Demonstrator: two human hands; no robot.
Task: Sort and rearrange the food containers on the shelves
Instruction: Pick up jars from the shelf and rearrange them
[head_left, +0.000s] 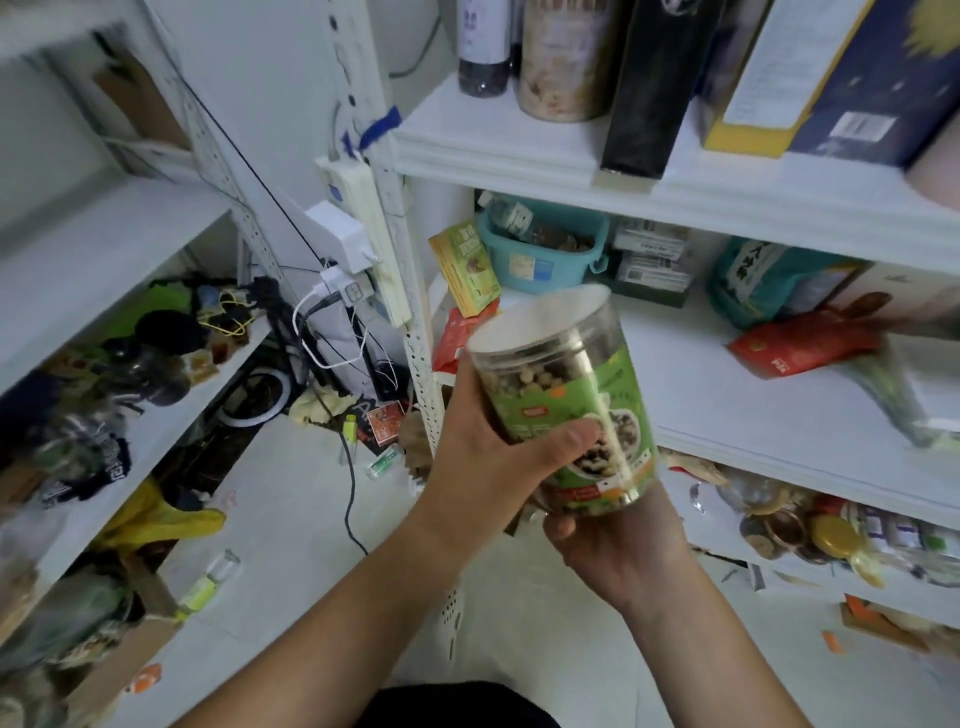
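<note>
Head view: clear tilted jar (550, 338), green label (610, 410), dark-and-pale pieces inside.

Up top, the white upper shelf (519, 145) carries a dark bottle (483, 52), a clear cylindrical jar (566, 67), a tall black box (654, 88) and a navy-and-yellow carton (841, 83). Below, the white middle shelf (727, 395) holds a teal plastic tub (540, 257), a leaning yellow-green cardboard box (467, 270) and a red pouch (800, 345) lying flat

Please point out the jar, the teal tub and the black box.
jar (571, 400), head view, green label.
teal tub (540, 267), head view, front wall.
black box (654, 88), head view, front face.
</note>
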